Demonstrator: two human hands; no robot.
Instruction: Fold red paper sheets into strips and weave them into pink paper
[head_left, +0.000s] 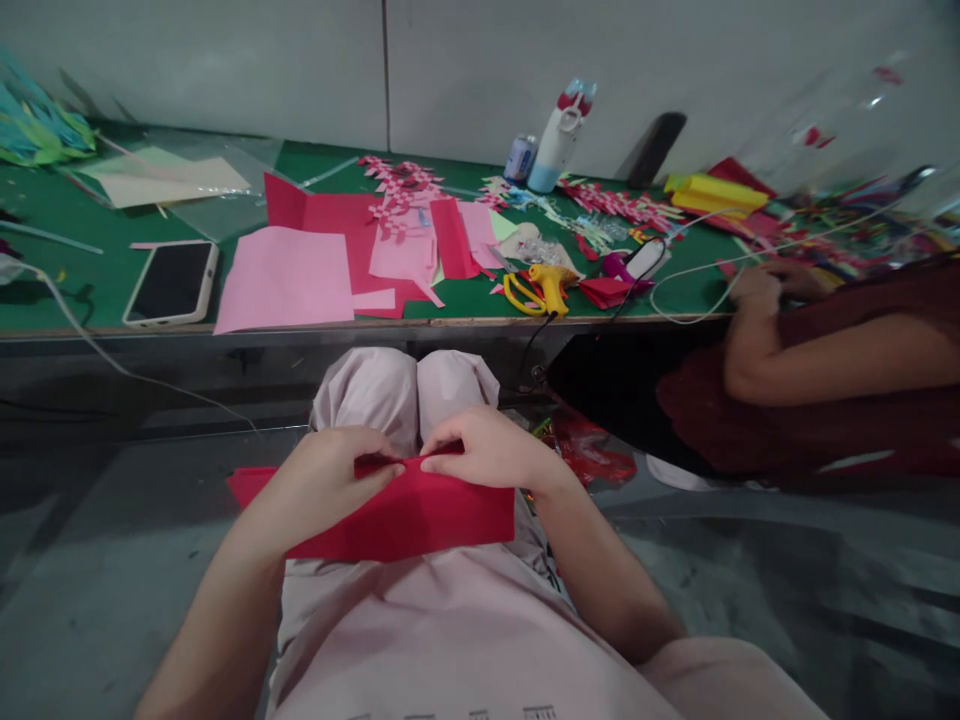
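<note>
Across my lap lies a folded sheet of red paper (pixel 420 520), its long edge turned away from me. My left hand (pixel 341 480) pinches that upper edge near the middle. Close beside it, my right hand (pixel 480 450) pinches the same edge between thumb and fingers. The two thumbs nearly meet, and a pointed red end of the paper sticks out past my left wrist. On the table beyond my knees are a pink paper sheet (pixel 289 280) and an opened red sheet (pixel 330 215).
The green table (pixel 247 215) carries a phone (pixel 172 283), yellow scissors (pixel 525 295), a yellow glue gun (pixel 553 288), a water bottle (pixel 559 140), a can (pixel 520 158) and woven pink-red paper strips (pixel 405 190). At the right sits another person (pixel 825 370), hands on the table. A white cable (pixel 112 355) hangs at left.
</note>
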